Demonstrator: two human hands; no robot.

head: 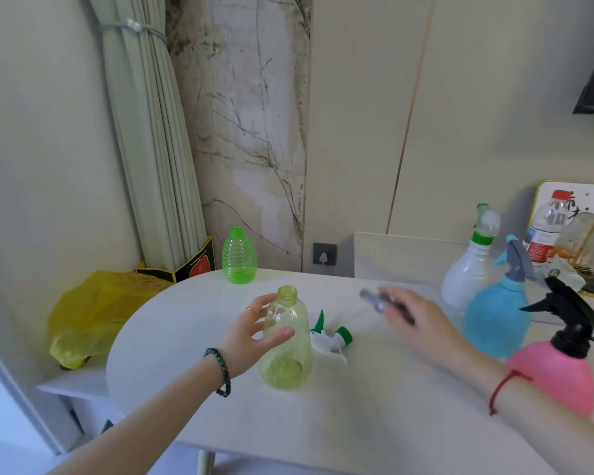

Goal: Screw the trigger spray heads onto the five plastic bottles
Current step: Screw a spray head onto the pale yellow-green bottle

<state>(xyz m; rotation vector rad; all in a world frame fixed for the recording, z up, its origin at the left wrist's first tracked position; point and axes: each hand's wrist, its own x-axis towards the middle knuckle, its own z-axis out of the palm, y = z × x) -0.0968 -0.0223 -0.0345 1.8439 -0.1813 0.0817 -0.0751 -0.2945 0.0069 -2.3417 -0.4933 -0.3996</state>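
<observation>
A headless yellow-green bottle stands mid-table, and my left hand curls around its left side with thumb in front. My right hand hovers to the right, shut on a blurred grey spray head. A white-and-green spray head lies on the table just right of the bottle. A headless green ribbed bottle stands at the far edge. On the right, a white bottle, a blue bottle and a pink bottle each carry a spray head.
The white oval table bears everything. A yellow plastic bag lies on a low shelf to the left, beside a tied curtain. A water bottle and clutter stand on the counter at the far right.
</observation>
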